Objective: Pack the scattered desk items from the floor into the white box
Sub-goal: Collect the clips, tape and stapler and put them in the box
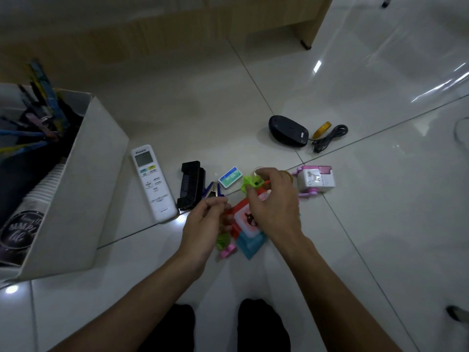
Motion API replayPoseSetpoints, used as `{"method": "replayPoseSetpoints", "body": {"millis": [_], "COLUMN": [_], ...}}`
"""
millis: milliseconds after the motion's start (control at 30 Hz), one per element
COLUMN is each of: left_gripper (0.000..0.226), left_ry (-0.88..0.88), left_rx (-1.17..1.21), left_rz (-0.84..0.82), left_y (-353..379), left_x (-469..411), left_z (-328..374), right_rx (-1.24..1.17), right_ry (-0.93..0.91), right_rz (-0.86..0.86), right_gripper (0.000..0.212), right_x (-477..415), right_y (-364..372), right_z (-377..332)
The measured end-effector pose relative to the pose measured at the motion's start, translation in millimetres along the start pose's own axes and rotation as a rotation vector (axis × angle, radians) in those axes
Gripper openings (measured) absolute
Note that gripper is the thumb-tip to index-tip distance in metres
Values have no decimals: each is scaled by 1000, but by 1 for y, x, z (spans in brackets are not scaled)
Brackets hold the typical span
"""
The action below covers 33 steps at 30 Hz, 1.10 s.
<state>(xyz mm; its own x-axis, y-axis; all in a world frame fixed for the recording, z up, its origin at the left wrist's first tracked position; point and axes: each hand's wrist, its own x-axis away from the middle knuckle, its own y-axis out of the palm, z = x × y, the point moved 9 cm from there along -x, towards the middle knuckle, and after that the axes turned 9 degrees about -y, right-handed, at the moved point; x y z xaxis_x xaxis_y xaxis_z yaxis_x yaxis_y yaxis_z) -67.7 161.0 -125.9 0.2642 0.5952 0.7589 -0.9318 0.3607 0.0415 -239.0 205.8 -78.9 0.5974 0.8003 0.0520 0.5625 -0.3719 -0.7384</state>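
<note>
Pinching a crinkly green clip point(250, 184), right hand point(275, 201); left hand point(203, 224) loosely curled over glossy tiles point(355, 224).

An office is suggested by the glossy white tiled floor point(380, 199), pale wooden desk panel point(291, 19) and black computer mouse point(288, 130).

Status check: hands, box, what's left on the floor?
Right hand pinching green clip; left hand closed on small clips. White box part-filled, left. Remote, hole punch, mouse unpacked. Path clear.
</note>
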Motion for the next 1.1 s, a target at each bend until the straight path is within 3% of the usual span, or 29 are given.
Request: {"method": "replayPoseSetpoints", "body": {"millis": [100, 133, 200, 267, 333, 467, 533, 633, 700, 800, 867, 933, 1033, 1100], "left_gripper": [36, 41, 42, 37, 33, 25, 24, 26, 32, 35, 31, 27, 24, 24], "left_ry": [-174, -222, -260, -247, -241, -249, -259, -261, -270, -286, -247, -194, -133, -122], "left_rx": [285, 370, 523, 552, 498, 443, 439, 446, 451, 433, 484, 530, 522, 522], "left_rz": [-205, -236, -204, -145, -134, -155, -160, -150, -153, -140, -83, 33, 176, 217], "left_y": [18, 20, 15, 8, 6, 6, 5, 1, -1, -6, -15, -29, -52, -59], "left_x": [2, 1, -3, -5, -3, 1, 1, 0, -2, -1, -1, -2, -1, -1], "left_z": [-7, -8, -9, -9, -10, -9, -9, -12, -13, -16, -18, -20, -20, -21], "right_rx": [-210, -225, -228, 37, 328, 416, 316, -76, -256, -310, -299, -160, 317, 531], "right_ry": [-124, -157, -94, -54, -86, -144, -117, -41, -22, -97, -109, -99, -252, -329], "right_rz": [-232, -246, -113, -60, -139, -164, -132, -21, -104, -333, -296, -318, -581, -656], "right_gripper": [35, 32, 26, 32, 40, 36, 30, 26, 30, 34, 25, 23, 51, 58], "right_x": [21, 25, 20, 7, -5, -19, -19, -4, 15, 47, 54, 53, 62, 69], "right_y": [16, 20, 14, 14, 25, 39, 38, 23, 23, 40, 40, 43, 69, 85], "right_z": [-31, -34, -20, -2, 3, 1, 0, -7, -20, -40, -37, -28, -32, -38]}}
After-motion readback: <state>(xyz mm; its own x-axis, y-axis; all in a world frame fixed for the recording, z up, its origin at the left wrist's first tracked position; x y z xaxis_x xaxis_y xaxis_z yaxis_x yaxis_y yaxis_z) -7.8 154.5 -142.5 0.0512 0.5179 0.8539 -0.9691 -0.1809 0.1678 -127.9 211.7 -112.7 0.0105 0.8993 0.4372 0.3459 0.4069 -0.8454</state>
